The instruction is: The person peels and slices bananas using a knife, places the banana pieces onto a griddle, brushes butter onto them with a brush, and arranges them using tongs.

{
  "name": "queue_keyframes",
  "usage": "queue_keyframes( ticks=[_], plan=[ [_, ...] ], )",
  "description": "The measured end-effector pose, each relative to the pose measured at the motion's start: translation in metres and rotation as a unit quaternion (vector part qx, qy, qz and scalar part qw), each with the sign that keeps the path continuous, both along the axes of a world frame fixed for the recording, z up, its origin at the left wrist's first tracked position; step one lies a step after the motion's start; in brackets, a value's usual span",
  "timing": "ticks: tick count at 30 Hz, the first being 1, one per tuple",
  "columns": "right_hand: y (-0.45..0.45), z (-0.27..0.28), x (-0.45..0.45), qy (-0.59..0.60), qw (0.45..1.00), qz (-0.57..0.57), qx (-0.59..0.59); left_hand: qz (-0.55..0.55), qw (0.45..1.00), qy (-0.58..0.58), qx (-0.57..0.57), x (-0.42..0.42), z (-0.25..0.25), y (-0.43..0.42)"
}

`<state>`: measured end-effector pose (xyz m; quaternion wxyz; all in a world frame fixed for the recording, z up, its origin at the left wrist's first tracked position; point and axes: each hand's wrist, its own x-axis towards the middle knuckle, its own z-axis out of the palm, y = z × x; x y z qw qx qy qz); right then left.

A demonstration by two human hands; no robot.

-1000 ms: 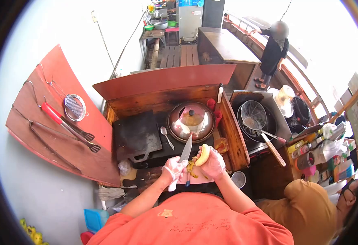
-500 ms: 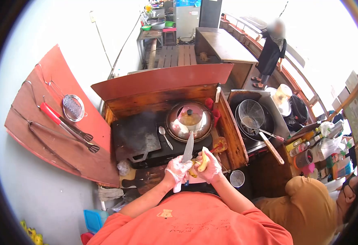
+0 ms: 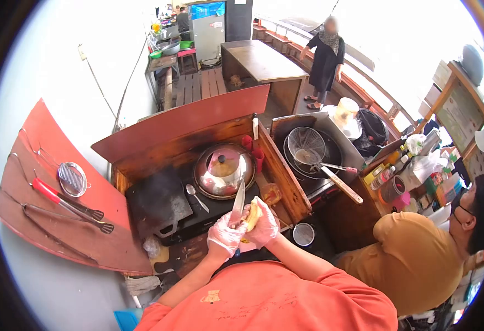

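Observation:
My left hand (image 3: 226,234), in a clear plastic glove, is closed around a knife (image 3: 238,205) with its blade pointing up and away from me. Right beside it, my right hand (image 3: 265,226), gloved too, grips a pale yellow banana (image 3: 253,214). The two hands are close together, and the banana is next to the blade; whether they touch I cannot tell. Just beyond them sits a pan with a shiny domed lid (image 3: 225,175). A metal spoon (image 3: 197,198) lies on the black stove top to its left.
A smoking griddle (image 3: 167,208) is at the left of the stove. Tongs (image 3: 68,201) and a grater (image 3: 72,179) hang on the red board. To the right, a wire strainer (image 3: 306,146) rests over a wok. A person in a mustard top (image 3: 402,259) is close on my right; another (image 3: 326,60) stands farther off.
My view has swung to the right, so the stove and boards appear farther left. My hands have come closer together, and the banana is now nearer the knife blade.

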<state>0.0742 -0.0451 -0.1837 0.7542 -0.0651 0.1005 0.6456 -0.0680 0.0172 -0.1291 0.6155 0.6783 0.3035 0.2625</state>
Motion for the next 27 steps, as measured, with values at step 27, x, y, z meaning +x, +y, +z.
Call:
queue_keyframes(
  ticks=[27],
  plan=[
    [-0.025, 0.03, -0.007, -0.232, 0.97, -0.056, -0.052, -0.064, 0.981, -0.143, -0.118, 0.018, -0.037, -0.008]
  ],
)
